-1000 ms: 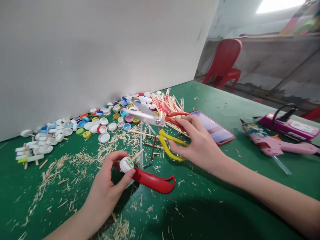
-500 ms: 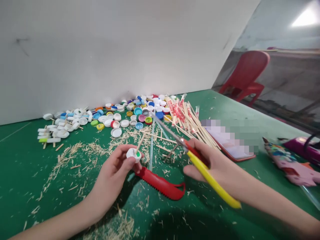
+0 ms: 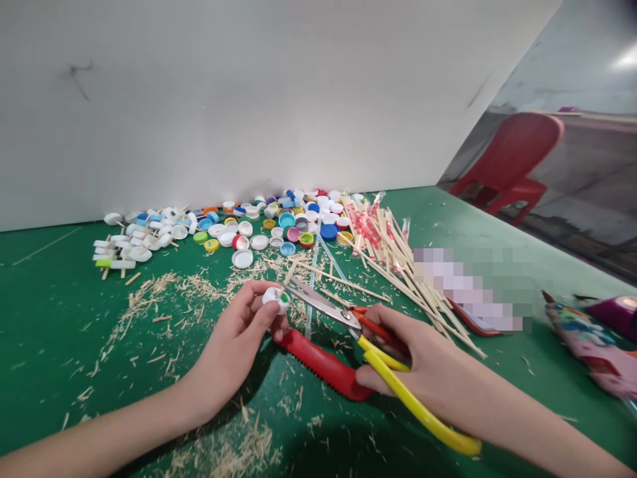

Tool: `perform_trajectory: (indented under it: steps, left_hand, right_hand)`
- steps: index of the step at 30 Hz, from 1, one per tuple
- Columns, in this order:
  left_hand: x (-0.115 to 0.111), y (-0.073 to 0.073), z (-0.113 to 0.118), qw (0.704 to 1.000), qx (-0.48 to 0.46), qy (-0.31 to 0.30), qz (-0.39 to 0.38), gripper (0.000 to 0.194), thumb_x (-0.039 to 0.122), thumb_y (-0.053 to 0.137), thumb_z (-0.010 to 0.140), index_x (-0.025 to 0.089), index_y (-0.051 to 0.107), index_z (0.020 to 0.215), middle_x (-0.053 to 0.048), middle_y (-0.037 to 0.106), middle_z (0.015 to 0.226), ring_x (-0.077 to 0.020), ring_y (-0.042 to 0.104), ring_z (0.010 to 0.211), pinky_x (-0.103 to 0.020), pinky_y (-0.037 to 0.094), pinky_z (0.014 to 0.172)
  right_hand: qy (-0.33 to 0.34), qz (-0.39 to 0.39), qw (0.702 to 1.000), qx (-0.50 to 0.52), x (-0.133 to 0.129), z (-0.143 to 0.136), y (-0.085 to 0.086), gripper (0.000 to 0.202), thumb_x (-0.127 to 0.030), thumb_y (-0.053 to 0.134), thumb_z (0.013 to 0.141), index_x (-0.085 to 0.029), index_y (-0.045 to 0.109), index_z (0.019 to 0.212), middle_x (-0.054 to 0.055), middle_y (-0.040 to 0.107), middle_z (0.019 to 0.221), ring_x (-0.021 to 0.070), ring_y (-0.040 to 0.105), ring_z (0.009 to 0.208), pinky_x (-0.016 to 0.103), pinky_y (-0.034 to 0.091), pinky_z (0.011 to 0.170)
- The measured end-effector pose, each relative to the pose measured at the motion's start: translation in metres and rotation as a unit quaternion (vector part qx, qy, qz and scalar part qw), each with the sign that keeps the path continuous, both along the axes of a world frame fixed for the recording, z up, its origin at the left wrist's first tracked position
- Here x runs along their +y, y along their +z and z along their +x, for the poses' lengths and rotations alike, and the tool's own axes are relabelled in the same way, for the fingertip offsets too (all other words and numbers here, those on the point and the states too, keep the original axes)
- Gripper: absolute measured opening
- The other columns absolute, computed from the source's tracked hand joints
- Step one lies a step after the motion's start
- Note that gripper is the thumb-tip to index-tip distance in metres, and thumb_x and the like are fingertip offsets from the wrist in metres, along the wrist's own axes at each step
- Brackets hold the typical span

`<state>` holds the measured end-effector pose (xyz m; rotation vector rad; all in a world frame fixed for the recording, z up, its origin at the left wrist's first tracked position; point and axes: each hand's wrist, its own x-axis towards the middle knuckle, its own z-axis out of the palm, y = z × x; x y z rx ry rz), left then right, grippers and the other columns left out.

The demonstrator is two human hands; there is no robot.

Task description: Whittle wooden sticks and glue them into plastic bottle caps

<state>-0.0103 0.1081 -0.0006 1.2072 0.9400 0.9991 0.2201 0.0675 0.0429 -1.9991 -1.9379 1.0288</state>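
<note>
Though apart earlier, scissors (image 3: 347,317) at stick (image 3: 291,271)

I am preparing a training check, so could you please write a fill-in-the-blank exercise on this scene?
The left hand holds a small round plastic cap, mainly ____ in colour.
The right hand holds metal-bladed scissors whose long lower grip is coloured ____.
The curved, toothed plastic handle between the hands is coloured ____.
Beyond the green tabletop, a red plastic chair stands nearer the picture's ____-hand edge.
Missing words: white; yellow; red; right.
</note>
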Motion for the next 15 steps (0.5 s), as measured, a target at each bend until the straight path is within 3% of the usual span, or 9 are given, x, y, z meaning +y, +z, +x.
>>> perform_trajectory:
  steps: [8, 15]
  left_hand:
    - [-0.0023, 0.003, 0.0011, 0.997, 0.078, -0.012, 0.024, 0.023, 0.039, 0.056, 0.084, 0.021, 0.049, 0.096, 0.005, 0.054, 0.066, -0.0084, 0.054, 0.06, -0.02, 0.048, 0.06]
    - [-0.0028, 0.0027, 0.0025, 0.997, 0.08, -0.014, 0.015, 0.021, 0.038, 0.058, 0.083, 0.021, 0.048, 0.093, 0.005, 0.053, 0.065, -0.0076, 0.052, 0.059, -0.019, 0.046, 0.058]
  right_hand:
    - [0.023, 0.047, 0.999, 0.008, -0.0001, 0.0002, -0.0066, 0.048, -0.06, 0.066, 0.07, -0.02, 0.063, 0.098, 0.001, 0.065, 0.078, 0.0142, 0.054, 0.062, 0.024, 0.04, 0.05]
    - [0.027, 0.061, 0.998, 0.016, -0.0013, -0.0006, -0.0035, 0.044, -0.055, 0.067, 0.071, -0.02, 0.064, 0.097, 0.0, 0.063, 0.073, 0.0125, 0.051, 0.058, 0.023, 0.036, 0.047]
